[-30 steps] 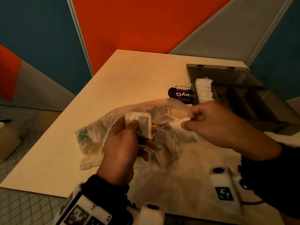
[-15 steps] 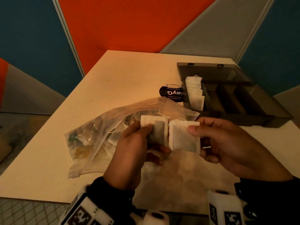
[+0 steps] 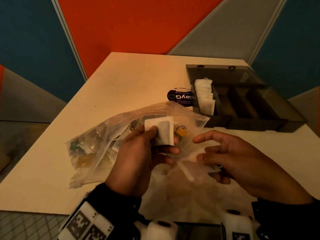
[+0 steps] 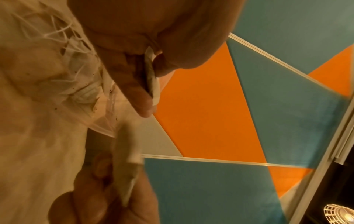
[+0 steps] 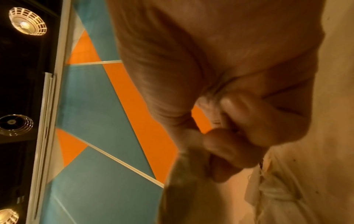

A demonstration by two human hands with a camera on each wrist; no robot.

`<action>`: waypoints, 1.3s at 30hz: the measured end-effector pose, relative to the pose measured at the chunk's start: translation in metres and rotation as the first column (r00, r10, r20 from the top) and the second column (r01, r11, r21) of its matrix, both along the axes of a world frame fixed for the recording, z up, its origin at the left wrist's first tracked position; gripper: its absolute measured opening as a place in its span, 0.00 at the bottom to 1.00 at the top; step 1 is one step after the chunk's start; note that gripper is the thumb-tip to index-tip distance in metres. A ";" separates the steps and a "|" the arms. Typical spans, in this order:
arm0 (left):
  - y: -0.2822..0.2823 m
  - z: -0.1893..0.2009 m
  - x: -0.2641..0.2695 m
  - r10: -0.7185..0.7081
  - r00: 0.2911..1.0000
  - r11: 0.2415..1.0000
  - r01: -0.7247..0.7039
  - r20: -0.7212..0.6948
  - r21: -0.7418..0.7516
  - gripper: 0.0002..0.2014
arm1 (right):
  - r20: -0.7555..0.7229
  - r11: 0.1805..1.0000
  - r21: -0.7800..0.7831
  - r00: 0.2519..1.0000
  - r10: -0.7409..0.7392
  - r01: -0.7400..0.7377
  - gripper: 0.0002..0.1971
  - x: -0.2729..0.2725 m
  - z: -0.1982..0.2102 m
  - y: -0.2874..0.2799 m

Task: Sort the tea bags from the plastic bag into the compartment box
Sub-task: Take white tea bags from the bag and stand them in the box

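Observation:
My left hand (image 3: 163, 141) pinches a white tea bag (image 3: 160, 131) upright above the clear plastic bag (image 3: 103, 135); the left wrist view shows that tea bag (image 4: 152, 75) edge-on between thumb and finger. My right hand (image 3: 204, 153) holds a second, blurred tea bag (image 3: 199, 157) lower and to the right, with the index finger stretched out; the same tea bag (image 5: 182, 178) shows in the right wrist view. The dark compartment box (image 3: 259, 122) stands open at the right, with a row of white tea bags (image 3: 205, 94) in its leftmost compartment. The other compartments look dark and bare.
The plastic bag lies on a beige table (image 3: 121, 80) and still holds several tea bags and a yellow tag (image 3: 181, 132). A black round label (image 3: 180, 97) lies left of the box. Coloured wall panels stand behind the table.
Half a second ago the two tea bags were held side by side. My right hand has since dropped down and to the right with its tea bag; the left hand keeps its own raised.

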State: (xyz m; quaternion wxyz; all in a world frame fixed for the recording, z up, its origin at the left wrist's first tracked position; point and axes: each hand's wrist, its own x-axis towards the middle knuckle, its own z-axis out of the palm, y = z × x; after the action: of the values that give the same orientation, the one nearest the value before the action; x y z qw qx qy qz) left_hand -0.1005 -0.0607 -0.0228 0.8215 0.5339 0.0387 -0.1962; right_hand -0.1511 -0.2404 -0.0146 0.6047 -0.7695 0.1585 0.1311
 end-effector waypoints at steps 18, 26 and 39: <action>-0.016 -0.005 -0.014 -0.198 0.965 0.903 0.111 0.171 0.415 0.13 | 0.396 0.870 -0.428 0.916 -0.063 0.245 0.18 0.013 -0.002 0.048; 0.000 -0.004 -0.010 -0.390 0.881 0.867 0.254 0.267 0.428 0.09 | 0.304 0.979 -0.187 0.952 -0.021 0.082 0.18 0.013 0.010 0.047; 0.002 -0.015 -0.007 -0.300 0.932 0.914 0.221 0.201 0.339 0.11 | 0.265 0.968 -0.219 0.963 -0.057 0.118 0.16 0.011 0.016 0.009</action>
State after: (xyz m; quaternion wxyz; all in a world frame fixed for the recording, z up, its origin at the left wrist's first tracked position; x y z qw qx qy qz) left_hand -0.1072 -0.0589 -0.0373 0.6916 0.6771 -0.1065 -0.2277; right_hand -0.1399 -0.2310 0.0013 0.5308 -0.8377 0.1275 -0.0160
